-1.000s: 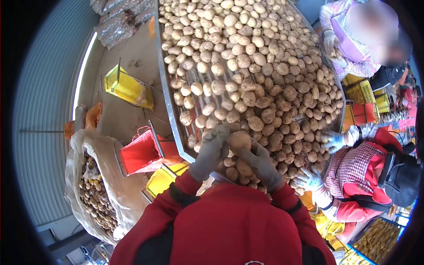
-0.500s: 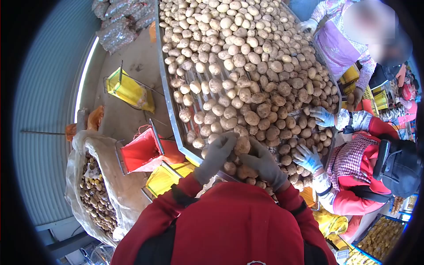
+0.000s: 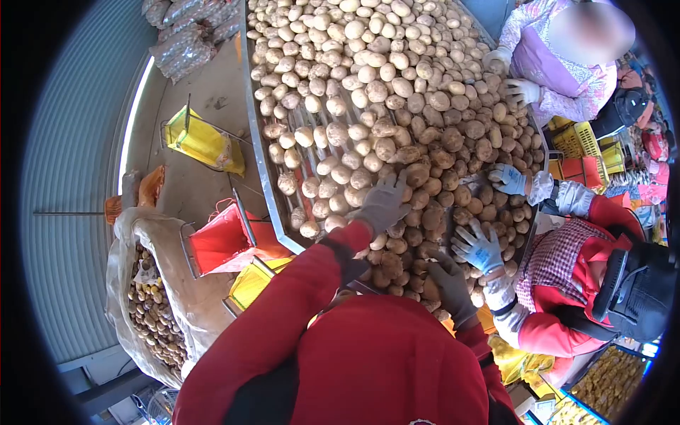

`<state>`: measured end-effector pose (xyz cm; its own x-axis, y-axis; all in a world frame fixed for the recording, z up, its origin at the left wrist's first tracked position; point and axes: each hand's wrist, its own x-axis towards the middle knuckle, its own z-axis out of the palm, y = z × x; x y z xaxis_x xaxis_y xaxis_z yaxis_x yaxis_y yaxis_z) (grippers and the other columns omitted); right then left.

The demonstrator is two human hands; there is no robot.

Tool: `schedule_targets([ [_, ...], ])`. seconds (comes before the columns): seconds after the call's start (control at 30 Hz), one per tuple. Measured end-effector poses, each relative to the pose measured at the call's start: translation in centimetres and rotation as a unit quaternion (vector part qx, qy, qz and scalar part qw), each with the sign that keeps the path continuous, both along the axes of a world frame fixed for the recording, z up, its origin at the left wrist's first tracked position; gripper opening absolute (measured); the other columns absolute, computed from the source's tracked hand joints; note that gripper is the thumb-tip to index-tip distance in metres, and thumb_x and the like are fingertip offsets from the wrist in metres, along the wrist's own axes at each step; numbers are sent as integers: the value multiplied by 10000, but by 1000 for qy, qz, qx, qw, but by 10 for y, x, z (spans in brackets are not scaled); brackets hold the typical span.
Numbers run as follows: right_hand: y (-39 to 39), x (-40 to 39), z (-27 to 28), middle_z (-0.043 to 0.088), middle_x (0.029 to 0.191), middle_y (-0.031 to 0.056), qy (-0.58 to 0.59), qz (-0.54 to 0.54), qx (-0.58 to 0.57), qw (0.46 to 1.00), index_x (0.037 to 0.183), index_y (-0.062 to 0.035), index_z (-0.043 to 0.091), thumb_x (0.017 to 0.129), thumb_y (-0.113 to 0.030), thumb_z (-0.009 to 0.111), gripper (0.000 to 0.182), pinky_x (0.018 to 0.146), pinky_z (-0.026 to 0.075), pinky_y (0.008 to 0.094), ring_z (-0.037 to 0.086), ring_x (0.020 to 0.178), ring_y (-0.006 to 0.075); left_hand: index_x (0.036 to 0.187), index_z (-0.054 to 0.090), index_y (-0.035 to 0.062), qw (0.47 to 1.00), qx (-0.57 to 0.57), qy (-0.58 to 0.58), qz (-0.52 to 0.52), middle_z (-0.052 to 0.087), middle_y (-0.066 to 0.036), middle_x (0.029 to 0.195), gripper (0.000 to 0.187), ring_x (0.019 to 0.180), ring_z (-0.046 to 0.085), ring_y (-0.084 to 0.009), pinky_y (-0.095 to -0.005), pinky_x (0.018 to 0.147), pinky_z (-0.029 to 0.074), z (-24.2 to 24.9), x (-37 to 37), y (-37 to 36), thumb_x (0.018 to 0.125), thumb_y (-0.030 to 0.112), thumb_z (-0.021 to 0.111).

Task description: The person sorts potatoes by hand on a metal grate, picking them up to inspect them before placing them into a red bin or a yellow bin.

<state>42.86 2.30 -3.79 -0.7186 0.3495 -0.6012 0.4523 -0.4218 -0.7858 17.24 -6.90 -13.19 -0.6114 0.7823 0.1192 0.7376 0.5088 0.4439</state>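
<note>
Brown, soil-marked potatoes (image 3: 337,133) cover a metal-edged sorting table (image 3: 263,166) with slats showing between them. My left hand (image 3: 382,207), in a grey glove, reaches out over the middle of the pile. Its fingers are stretched and touch the potatoes, with no potato visibly gripped. Close to the table's near edge, my right hand (image 3: 453,289), also grey-gloved, rests low among the potatoes beside a single potato (image 3: 430,288). Its fingers point forward and look apart; their undersides are hidden.
A co-worker's blue-gloved hands (image 3: 482,249) work the pile at my right; another person's white-gloved hand (image 3: 524,91) is farther up. On the left stand a red bag holder (image 3: 228,241), a yellow one (image 3: 205,145), and a large sack (image 3: 152,237) of potatoes.
Both my hands were together around a potato. They have parted: the left moved forward onto the pile, the right shifted right. The potato is out of the left hand.
</note>
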Motion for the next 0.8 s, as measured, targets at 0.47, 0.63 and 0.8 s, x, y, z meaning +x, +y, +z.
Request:
schedule_targets([
  [0.47, 3, -67, -29, 542, 1495, 145, 130, -10, -35, 991, 1561, -12, 454, 1055, -288, 654, 610, 1086, 485, 324, 570, 1311, 209, 1429, 562, 130, 960, -54, -272, -38, 744, -209, 1100, 493, 1008, 729, -417, -511, 892, 576, 129, -18, -18, 1085, 467, 452],
  [0.63, 4, -36, 41, 632, 1282, 123, 126, -40, -214, 968, 1511, -5, 461, 1017, -358, 659, 639, 958, 565, 355, 650, 1144, 226, 1585, 457, 187, 999, -47, 7, 14, 438, -291, 1577, 616, 1342, 541, -492, -588, 1081, 487, 40, -92, 27, 1031, 433, 569],
  [0.8, 11, -21, 24, 641, 1253, 132, 118, -95, -203, 967, 1522, 1, 446, 984, -409, 678, 716, 963, 557, 353, 655, 1121, 230, 1551, 493, 240, 987, -64, 64, -133, 404, -284, 1590, 604, 1340, 537, -509, -616, 1077, 489, 27, 0, -11, 985, 386, 644],
])
